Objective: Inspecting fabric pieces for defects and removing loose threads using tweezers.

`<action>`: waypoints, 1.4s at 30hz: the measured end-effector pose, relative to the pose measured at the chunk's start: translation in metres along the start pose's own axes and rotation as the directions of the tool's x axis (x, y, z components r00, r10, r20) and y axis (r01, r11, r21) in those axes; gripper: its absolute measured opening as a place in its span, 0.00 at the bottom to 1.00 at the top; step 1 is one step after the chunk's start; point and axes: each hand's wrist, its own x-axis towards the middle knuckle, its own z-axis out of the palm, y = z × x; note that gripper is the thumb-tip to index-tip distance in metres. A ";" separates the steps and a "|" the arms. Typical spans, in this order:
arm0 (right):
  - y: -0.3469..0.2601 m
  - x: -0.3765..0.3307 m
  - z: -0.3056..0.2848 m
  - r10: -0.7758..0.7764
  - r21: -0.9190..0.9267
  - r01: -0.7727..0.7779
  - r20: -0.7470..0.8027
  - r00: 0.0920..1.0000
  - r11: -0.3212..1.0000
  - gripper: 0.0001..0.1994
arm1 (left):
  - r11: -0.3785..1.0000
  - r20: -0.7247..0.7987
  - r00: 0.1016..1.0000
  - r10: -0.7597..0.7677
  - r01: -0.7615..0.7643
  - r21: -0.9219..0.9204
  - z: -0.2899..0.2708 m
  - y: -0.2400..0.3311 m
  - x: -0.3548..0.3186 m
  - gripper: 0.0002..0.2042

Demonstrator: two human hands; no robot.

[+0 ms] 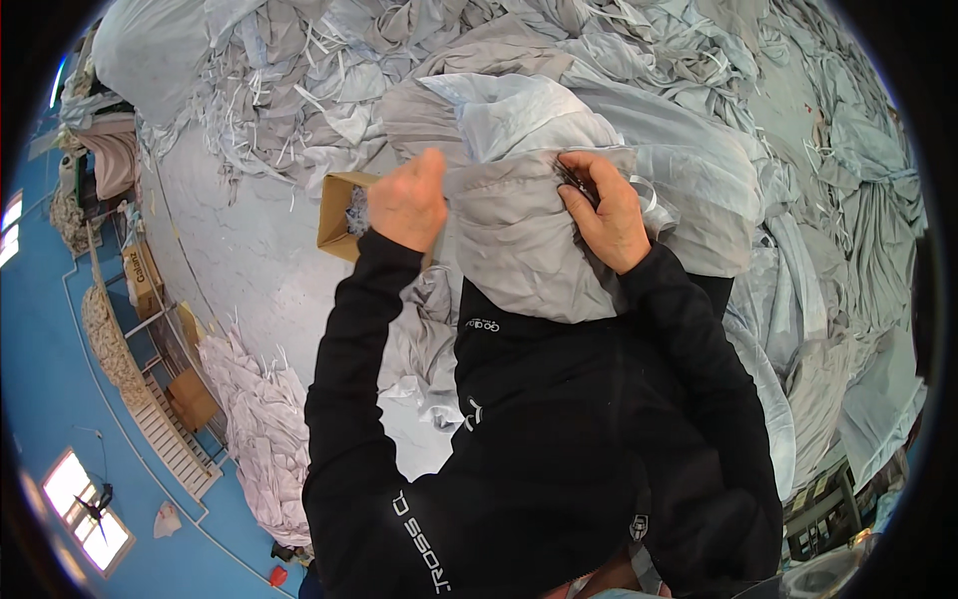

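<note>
Grey fabric [519,220] is draped over my lap, with a paler blue-grey layer [529,115] spreading out beyond it. My right hand [611,222] grips the grey fabric near its upper right edge. Between that thumb and forefinger shows a small dark thing [576,182], too hidden to name. My left hand [407,205], slightly blurred, is raised just left of the fabric with its fingers curled closed. What it pinches, if anything, cannot be made out. An open cardboard box [337,215] stands partly behind my left hand, with pale scraps [356,210] inside.
Heaps of grey and pale blue fabric [329,90] with white ties surround me ahead and on the right [838,299]. Pinkish-grey cloth [259,429] is piled at the left. Beyond it, along a blue wall [60,369], runs a rack [170,419] with cartons [192,397].
</note>
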 end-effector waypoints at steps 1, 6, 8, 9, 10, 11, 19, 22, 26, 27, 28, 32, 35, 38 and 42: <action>0.000 0.000 0.000 0.000 -0.014 0.000 -0.001 1.000 1.000 0.17 | 0.998 0.024 1.000 -0.001 0.000 0.063 -0.001 -0.015 -0.006 0.06; 0.000 0.001 0.001 0.026 0.011 -0.026 -0.007 1.000 1.000 0.17 | 0.941 0.006 0.962 -0.273 0.265 0.209 -0.001 -0.076 -0.046 0.03; -0.001 0.001 0.002 0.022 -0.010 -0.022 -0.008 1.000 1.000 0.16 | 0.864 0.057 0.898 -0.437 0.402 0.303 -0.004 -0.085 -0.057 0.03; -0.001 0.000 0.002 0.018 -0.011 -0.018 -0.003 1.000 1.000 0.16 | 0.745 0.135 0.772 -0.621 0.528 0.408 -0.005 -0.083 -0.059 0.02; -0.001 0.000 0.002 0.010 -0.015 -0.010 -0.008 1.000 1.000 0.16 | 0.765 0.097 0.805 -0.585 0.508 0.394 -0.006 -0.076 -0.058 0.02; -0.002 0.000 0.003 0.016 -0.020 -0.016 -0.015 1.000 1.000 0.16 | 0.875 0.075 0.876 -0.476 0.464 0.137 -0.007 -0.064 -0.056 0.03; -0.003 0.000 0.008 0.021 0.001 -0.021 -0.018 1.000 1.000 0.16 | 0.759 -0.021 0.961 -0.274 0.203 -0.618 0.018 0.072 0.006 0.12; -0.002 0.001 0.007 0.023 0.004 -0.023 -0.039 0.999 1.000 0.16 | 0.931 -0.153 0.985 -0.078 0.017 -0.365 0.025 0.078 0.016 0.12; -0.002 0.001 0.006 0.012 0.023 -0.011 -0.048 0.999 1.000 0.16 | 0.958 -0.198 0.980 0.005 -0.061 -0.279 0.031 0.073 0.011 0.10; -0.002 0.001 0.006 0.011 0.028 -0.010 -0.047 0.999 1.000 0.16 | 0.945 -0.215 0.976 -0.041 -0.032 -0.324 0.032 0.073 0.010 0.08; -0.002 0.001 0.006 0.012 0.001 -0.012 -0.039 0.999 1.000 0.16 | 0.926 -0.202 0.973 -0.113 0.029 -0.377 0.032 0.073 0.008 0.06; -0.002 0.001 0.005 -0.004 -0.021 0.003 -0.036 0.999 1.000 0.15 | 0.535 0.115 0.900 -0.420 0.347 -0.770 0.024 0.074 0.003 0.01; -0.002 0.002 0.004 -0.008 -0.045 0.006 -0.037 0.999 0.999 0.16 | 0.076 0.377 0.827 -0.417 0.446 -0.892 0.015 0.073 0.005 0.04; -0.002 0.002 0.004 0.003 -0.027 -0.004 -0.034 0.999 1.000 0.16 | 0.119 0.334 0.867 -0.371 0.401 -0.908 0.009 0.074 0.012 0.05; -0.002 0.002 0.005 0.007 -0.032 -0.008 -0.034 0.999 0.999 0.15 | 0.051 0.455 0.851 -0.264 0.483 -0.874 0.008 0.075 0.021 0.04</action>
